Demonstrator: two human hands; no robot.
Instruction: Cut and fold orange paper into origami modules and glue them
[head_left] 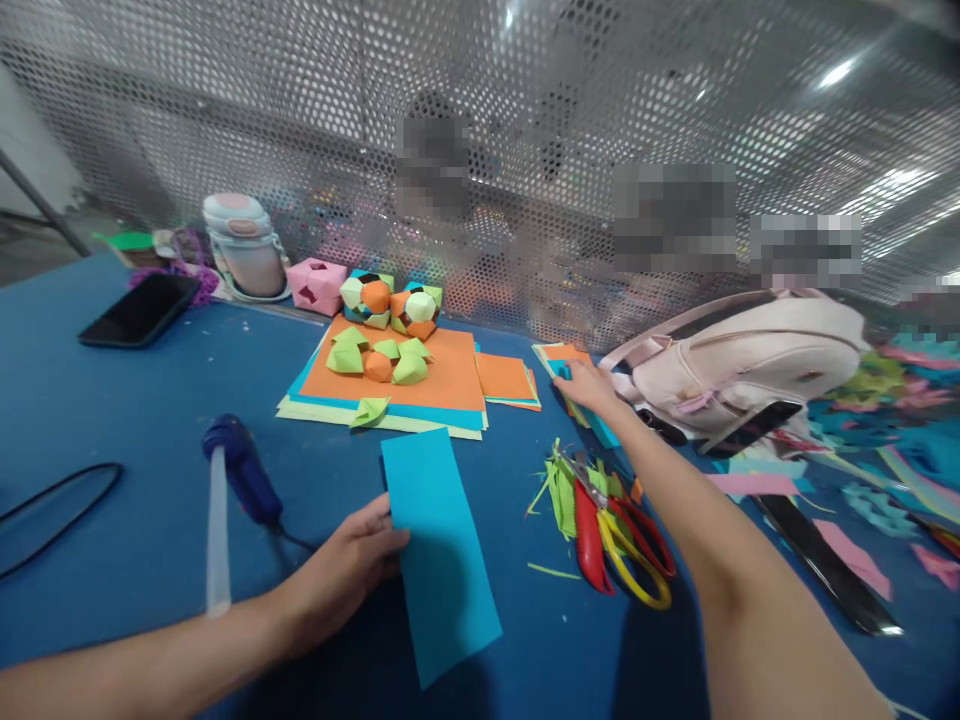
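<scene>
My left hand (367, 540) grips a long blue paper strip (439, 550) by its left edge, thumb on top, and holds it over the table. Further off to the right, my right hand (586, 385) reaches to a stack of orange, blue and pale green paper strips (551, 352). Its fingers are bent together on the stack's edge, where a bit of blue paper shows between them. Nearer me, red-handled and yellow-handled scissors (592, 540) lie on green paper scraps (559, 495). A blue glue gun (244, 470) with a clear glue stick (217, 540) lies by my left forearm.
Large coloured sheets (450, 375) carry several folded green and orange pieces (411, 362). Small orange squares (505, 377) lie beside them. Folded paper balls (367, 297), a pink box shape (316, 285), a bottle (244, 250) and a phone (139, 310) stand behind. A backpack (750, 350) leans right against the perforated metal panel (517, 200).
</scene>
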